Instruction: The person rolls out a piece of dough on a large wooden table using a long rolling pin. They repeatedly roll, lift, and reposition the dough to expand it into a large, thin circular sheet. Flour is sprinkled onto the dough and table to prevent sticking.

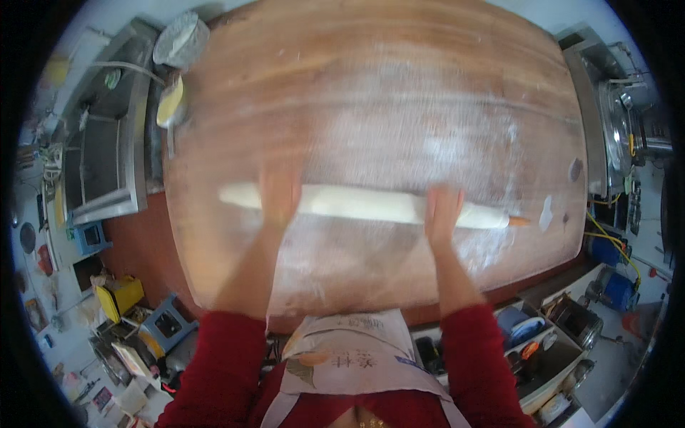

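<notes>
A long roll of pale dough (360, 205) lies crosswise on the floured wooden board (399, 93). It is wrapped round a rolling pin (519, 222), whose bare wooden tip sticks out at the right end. My left hand (280, 192) is over the roll toward its left end, gripping it and smeared by motion. Closer to the right end, my right hand (444, 207) has its fingers curled over the dough. Both hands press on the roll from above, arms stretched forward. Loose white flour is spread over the board's middle and right.
A clear bowl (181, 39) and a scoop with yellowish powder (170, 103) sit at the board's far left edge. Metal sinks (107, 157) stand left, and a metal basin (615, 135) right. A pale scrap (546, 214) lies at the board's right. Open drawers (549, 349) are near right.
</notes>
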`<state>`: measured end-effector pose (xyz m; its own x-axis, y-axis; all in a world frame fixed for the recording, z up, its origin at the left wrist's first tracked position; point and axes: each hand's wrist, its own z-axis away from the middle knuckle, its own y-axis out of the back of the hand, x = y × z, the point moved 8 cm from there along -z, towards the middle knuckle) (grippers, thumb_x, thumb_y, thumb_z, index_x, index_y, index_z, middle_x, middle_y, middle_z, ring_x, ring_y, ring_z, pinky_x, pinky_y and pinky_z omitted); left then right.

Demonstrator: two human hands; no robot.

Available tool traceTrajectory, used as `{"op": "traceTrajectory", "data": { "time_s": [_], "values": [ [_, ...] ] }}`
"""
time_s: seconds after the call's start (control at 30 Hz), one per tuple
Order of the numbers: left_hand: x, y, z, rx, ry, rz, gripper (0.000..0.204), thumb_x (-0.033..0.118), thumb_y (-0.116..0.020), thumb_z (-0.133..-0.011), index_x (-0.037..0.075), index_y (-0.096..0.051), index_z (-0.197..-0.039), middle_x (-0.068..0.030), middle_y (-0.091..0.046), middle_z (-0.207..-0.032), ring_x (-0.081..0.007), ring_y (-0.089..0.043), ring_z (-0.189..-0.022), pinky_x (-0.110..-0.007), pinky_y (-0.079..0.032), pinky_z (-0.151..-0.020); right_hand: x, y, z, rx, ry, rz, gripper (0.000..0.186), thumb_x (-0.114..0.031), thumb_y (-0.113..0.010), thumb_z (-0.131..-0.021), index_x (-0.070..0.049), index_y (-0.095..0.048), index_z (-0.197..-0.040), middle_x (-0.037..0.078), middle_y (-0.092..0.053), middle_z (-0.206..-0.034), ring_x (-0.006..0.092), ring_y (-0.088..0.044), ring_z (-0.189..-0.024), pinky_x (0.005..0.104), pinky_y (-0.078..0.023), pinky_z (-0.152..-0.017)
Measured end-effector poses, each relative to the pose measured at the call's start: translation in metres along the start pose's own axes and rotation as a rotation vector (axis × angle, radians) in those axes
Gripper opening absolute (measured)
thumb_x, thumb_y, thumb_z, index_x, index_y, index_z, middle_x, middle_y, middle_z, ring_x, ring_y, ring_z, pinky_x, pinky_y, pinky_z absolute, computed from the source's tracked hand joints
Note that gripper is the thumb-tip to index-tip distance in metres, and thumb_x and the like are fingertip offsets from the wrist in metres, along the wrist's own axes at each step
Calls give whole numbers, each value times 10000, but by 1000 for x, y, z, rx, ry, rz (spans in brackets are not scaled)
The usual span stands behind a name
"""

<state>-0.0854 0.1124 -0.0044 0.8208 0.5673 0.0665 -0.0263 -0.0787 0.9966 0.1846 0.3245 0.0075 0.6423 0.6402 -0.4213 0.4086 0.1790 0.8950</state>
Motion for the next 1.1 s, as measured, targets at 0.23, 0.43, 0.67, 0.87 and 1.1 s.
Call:
{"op": "traceTrajectory", "data": {
  "time_s": [0.23,0.43,0.67,0.87,1.1],
  "values": [
    [-32,-33,-70,-283,242,-10,292,241,-424,-839,128,-679,-925,-137,-583,-1082,-295,-496,-1043,-445,-306,-959,34,-30,-78,-389,-163,270,365,-335,-327,-938,-139,-627,-1010,100,-613,-1032,314,-519,-1031,443,-326,-961],
    [-68,3,-168,438,-17,-67,227,215,-468,-821,61,-623,-761,-150,-624,-807,-339,-583,-801,-479,-393,-832,84,3,-210,-12,31,207,437,-323,-343,-924,-39,-648,-792,180,-628,-864,343,-594,-816,425,-457,-764],
    [-71,-21,-80,-15,-43,-113,192,180,-485,-813,47,-611,-756,-170,-613,-783,-327,-589,-742,-454,-458,-690,99,6,-88,-115,12,401,369,-293,-423,-873,-40,-621,-691,186,-611,-721,373,-580,-665,477,-449,-632],
    [-35,7,233,118,-15,95,225,197,-460,-811,48,-628,-794,-168,-599,-796,-328,-559,-776,-502,-399,-719,39,59,204,27,40,293,258,-228,-431,-875,-47,-586,-777,172,-573,-763,362,-545,-767,459,-394,-704],
    [-39,-3,136,-254,176,-17,254,222,-463,-819,109,-640,-960,-130,-606,-1031,-303,-542,-967,-462,-381,-873,13,33,155,64,-19,185,326,-266,-343,-952,-46,-583,-939,166,-571,-959,327,-513,-920,510,-327,-905]
  ]
}}
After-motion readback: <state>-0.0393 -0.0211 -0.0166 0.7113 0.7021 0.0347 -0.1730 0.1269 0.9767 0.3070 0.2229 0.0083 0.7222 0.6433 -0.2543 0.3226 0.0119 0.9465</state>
